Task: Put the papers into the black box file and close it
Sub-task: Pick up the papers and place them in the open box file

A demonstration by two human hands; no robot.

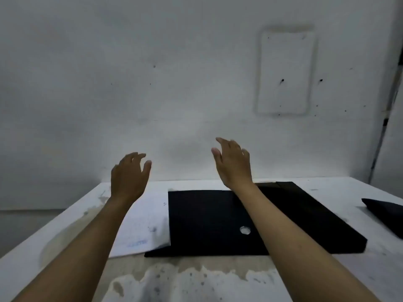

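A black box file (pixel 207 219) lies flat on the white table (pixel 196 280), its cover down and a small round hole showing near the front. White papers (pixel 144 223) lie to its left, their right edge tucked under the file's cover. My left hand (pixel 128 177) is raised above the table's far edge over the papers, fingers loosely apart and holding nothing. Higher up, above the file's back edge, my right hand (pixel 233 162) is likewise spread and holds nothing. Both forearms reach in from the bottom of the view.
Another black object (pixel 386 214) lies at the table's right edge, partly cut off. The table stands against a pale wall (pixel 152 83) with a rectangular patch. The tabletop is stained and worn near its front.
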